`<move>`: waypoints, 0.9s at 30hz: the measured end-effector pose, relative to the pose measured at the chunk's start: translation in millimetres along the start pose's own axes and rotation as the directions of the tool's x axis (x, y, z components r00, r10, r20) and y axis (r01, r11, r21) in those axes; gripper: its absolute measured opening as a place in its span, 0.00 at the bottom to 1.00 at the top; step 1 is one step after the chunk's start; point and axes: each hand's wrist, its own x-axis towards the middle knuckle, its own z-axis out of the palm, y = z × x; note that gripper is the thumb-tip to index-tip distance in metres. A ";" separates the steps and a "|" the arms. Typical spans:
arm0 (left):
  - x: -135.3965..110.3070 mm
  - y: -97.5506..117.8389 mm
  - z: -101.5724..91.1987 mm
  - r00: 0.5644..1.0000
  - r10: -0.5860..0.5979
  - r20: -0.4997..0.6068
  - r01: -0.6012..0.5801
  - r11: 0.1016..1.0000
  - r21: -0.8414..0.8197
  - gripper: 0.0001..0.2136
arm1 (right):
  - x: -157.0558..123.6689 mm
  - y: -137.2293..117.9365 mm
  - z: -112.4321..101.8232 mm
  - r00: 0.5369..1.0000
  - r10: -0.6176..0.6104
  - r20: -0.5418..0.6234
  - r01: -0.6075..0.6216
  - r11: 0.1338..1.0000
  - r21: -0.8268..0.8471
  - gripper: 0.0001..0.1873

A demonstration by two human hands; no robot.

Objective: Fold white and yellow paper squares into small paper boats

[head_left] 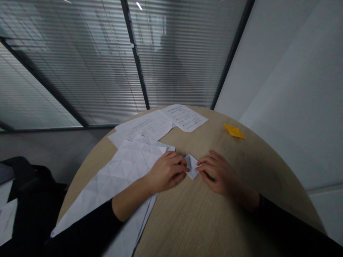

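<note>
paper (193, 163), folded small, seems light and easily creased; left hand (168, 172) and right hand (220, 176) pinch its opposite sides, sensible holds.

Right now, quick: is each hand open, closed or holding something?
Left hand: partly curled, touching the left side of the folded white paper; whether pinching, can't tell.
Right hand: partly curled, touching the paper's right side; likewise can't tell if pinching.

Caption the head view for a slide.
Left hand and right hand hold folded white paper at a table, yellow folded paper beyond.
</note>
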 end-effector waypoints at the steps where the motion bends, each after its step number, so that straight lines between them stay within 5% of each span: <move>1: 0.7 0.0 0.5 1.000 -0.012 0.009 0.013 1.000 -0.027 0.09 | 1.2 -0.2 0.1 1.000 0.003 0.023 -0.004 1.000 0.014 0.15; 7: 2.6 -0.3 1.5 0.994 -0.095 0.052 0.100 0.990 -0.103 0.06 | 2.5 4.3 7.0 0.995 0.093 -0.019 -0.092 0.993 0.079 0.01; 12: 2.2 -2.3 7.1 0.989 -0.149 -0.018 0.148 0.986 -0.082 0.04 | -1.8 11.1 15.8 0.988 0.153 -0.015 -0.152 0.985 0.079 0.16; 16: 1.9 -2.4 7.4 0.958 -0.270 -0.100 0.268 0.963 -0.039 0.24 | -2.5 9.4 15.0 0.988 0.150 -0.045 -0.148 0.988 0.043 0.24; 21: 1.8 -0.8 3.1 0.993 -0.118 -0.022 0.118 0.993 -0.013 0.04 | 0.6 4.7 7.3 1.000 0.021 0.012 -0.021 0.999 0.027 0.14; 27: 1.3 3.6 -0.2 0.998 -0.067 0.002 0.067 0.997 -0.046 0.07 | 2.8 -1.5 -1.0 0.999 -0.045 0.026 0.044 0.999 0.007 0.14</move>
